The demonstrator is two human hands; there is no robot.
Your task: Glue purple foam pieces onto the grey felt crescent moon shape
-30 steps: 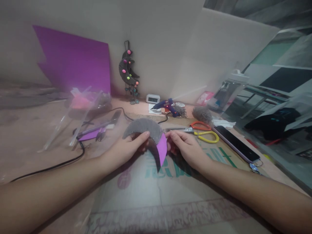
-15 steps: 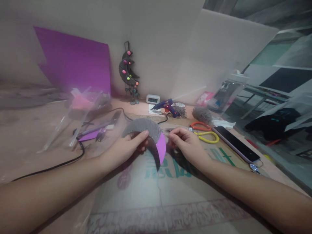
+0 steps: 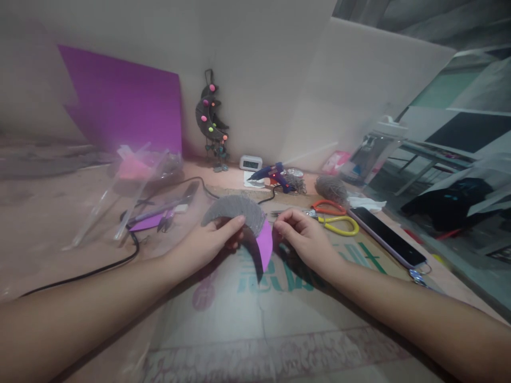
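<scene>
A purple crescent (image 3: 265,247), mostly wrapped in grey yarn (image 3: 235,206), is held up over the cardboard by my left hand (image 3: 223,234). The thumb lies on its front and the fingers are curled behind it. Bare purple shows only at its lower right tip. Just right of that tip, my right hand (image 3: 299,231) is closed in a pinch, apart from the crescent. Whatever it pinches is too thin or hidden to make out. Behind the right hand lie pliers or scissors with one orange handle (image 3: 329,207) and one yellow handle (image 3: 342,225).
A blue glue gun (image 3: 271,173) stands near a small clock (image 3: 251,162). Grey yarn balls (image 3: 331,188), a phone (image 3: 387,236) and a bottle (image 3: 373,151) are at right. Purple board (image 3: 128,101) and a moon hanging (image 3: 211,119) lean behind. A black cord (image 3: 88,275) crosses the left.
My right hand has shifted very slightly left, nearer the crescent's tip. The crescent, in my left hand, has barely moved, and the whole view has shifted a little.
</scene>
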